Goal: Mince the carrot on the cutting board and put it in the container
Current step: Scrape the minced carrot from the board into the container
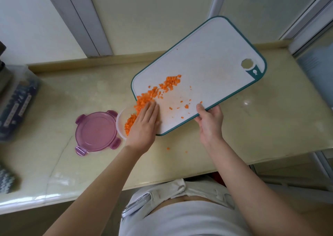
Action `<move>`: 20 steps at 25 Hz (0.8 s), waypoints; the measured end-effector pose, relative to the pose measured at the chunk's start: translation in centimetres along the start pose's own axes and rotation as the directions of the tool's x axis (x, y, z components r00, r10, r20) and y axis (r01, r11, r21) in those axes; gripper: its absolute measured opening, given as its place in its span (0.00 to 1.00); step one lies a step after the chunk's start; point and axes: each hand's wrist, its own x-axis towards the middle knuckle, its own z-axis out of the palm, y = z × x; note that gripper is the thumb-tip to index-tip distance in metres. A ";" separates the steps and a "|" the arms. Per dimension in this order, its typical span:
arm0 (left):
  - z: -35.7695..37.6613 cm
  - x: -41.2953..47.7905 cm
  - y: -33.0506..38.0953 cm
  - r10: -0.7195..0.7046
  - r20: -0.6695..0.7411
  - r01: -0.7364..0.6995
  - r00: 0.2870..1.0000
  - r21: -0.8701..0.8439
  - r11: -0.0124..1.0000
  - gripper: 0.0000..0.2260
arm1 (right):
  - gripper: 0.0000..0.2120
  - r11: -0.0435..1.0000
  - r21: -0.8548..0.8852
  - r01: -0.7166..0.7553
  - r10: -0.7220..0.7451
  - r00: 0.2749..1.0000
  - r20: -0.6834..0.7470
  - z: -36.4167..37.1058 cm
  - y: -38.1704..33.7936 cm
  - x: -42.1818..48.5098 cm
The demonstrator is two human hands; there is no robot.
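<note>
A white cutting board [207, 59] with a teal rim is tilted over the counter, its lower left corner above a round clear container [120, 123]. Minced carrot [162, 88] lies in a band across the board, and more orange bits [130, 123] sit inside the container. My left hand [144, 125] lies flat on the board's lower corner with straight fingers against the carrot pile. My right hand [210, 122] grips the board's near edge, thumb on top and fingers underneath.
A purple round lid [96, 132] lies on the beige counter left of the container. A few carrot bits [168, 148] are scattered on the counter near its front edge. Plastic boxes [16, 100] stand at the far left. A wall runs behind.
</note>
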 end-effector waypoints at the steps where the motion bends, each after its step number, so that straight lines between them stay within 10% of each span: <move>1: 0.1 -0.7 -0.5 -0.023 -0.004 0.023 1.000 0.011 1.000 0.25 | 0.10 1.000 -0.015 -0.001 0.001 1.000 0.001 0.0 0.0 0.1; 9: -0.9 -1.2 -1.1 -0.136 -0.139 0.148 0.981 0.084 0.985 0.19 | 0.09 0.999 -0.037 0.015 -0.014 1.000 0.015 0.3 -0.3 0.2; 20: -3.8 9.0 5.2 0.104 -0.051 -0.105 0.993 -0.016 0.994 0.22 | 0.10 0.999 0.008 0.037 -0.037 0.999 0.009 -0.4 -0.4 -0.6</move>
